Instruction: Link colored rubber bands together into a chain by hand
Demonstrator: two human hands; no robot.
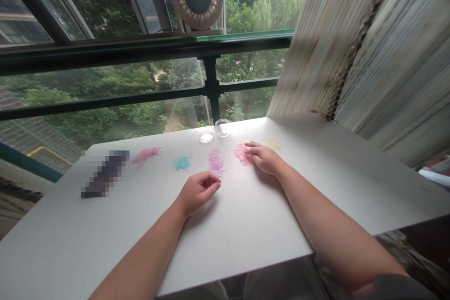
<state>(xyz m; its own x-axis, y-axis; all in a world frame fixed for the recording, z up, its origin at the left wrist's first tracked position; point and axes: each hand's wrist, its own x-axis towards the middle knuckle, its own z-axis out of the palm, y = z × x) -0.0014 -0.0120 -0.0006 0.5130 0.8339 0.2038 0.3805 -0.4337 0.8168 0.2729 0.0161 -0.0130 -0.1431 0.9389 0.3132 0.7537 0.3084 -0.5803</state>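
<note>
I see small thin loops sorted by colour into piles on the white tabletop: magenta, teal, purple, pink pile, pale yellow, all left or right of the clear round jar. Sorting looks mostly done; lid lies beside the jar, which seems empty. Right hand flat, fingers spread on the pink pile. Left hand loosely curled near the purple pile; I can't tell if it grips anything. Object far left is pixelated.

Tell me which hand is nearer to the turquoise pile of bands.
Left. The left hand rests curled on the table, just right of and below the turquoise pile. The right hand lies farther right, its fingertips on the pink pile.
</note>
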